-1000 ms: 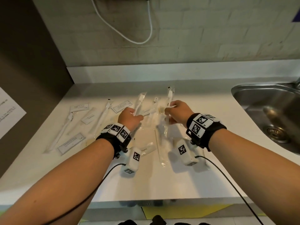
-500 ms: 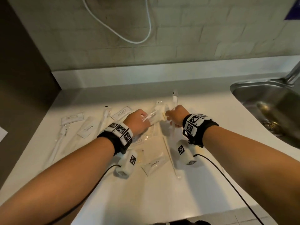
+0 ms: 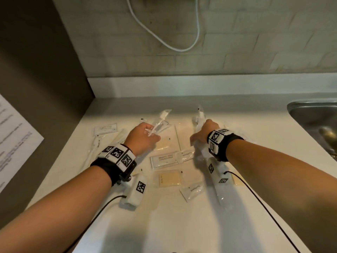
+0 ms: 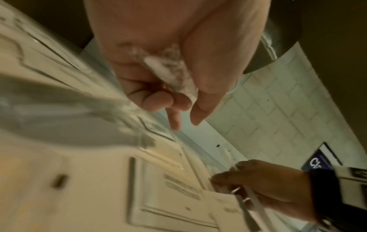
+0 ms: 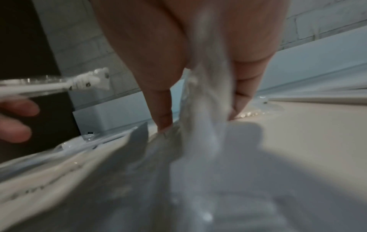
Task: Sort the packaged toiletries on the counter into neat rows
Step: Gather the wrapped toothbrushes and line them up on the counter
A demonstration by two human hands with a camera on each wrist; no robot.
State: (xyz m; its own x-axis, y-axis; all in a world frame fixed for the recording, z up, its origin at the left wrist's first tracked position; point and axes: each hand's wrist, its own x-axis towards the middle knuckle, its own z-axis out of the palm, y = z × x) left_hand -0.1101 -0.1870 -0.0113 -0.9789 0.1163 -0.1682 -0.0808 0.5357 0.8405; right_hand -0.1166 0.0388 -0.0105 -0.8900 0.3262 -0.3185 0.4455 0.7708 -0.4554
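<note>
My left hand (image 3: 144,136) grips a toothbrush in a clear wrapper (image 3: 160,121), its brush end raised toward the back wall; the left wrist view shows the wrapper (image 4: 170,72) crumpled inside curled fingers. My right hand (image 3: 201,136) grips another clear-wrapped toothbrush (image 3: 199,115), and in the right wrist view its wrapper (image 5: 206,87) runs down between thumb and fingers to the counter. Between my hands lie a shampoo sachet (image 3: 164,159), two toothpaste sachets (image 3: 187,154) (image 3: 193,190) and a yellowish flat packet (image 3: 169,178).
On the white counter (image 3: 164,225), a sachet (image 3: 104,128) and wrapped toothbrushes (image 3: 94,148) lie at the left. A steel sink (image 3: 317,121) is set in at the right. A dark panel (image 3: 36,79) walls off the left; a white cable (image 3: 164,39) hangs on the tiled wall.
My hands, close together before, have moved apart, each keeping its wrapped toothbrush. Sachets and a yellowish packet between them have come into view. The head camera has shifted.
</note>
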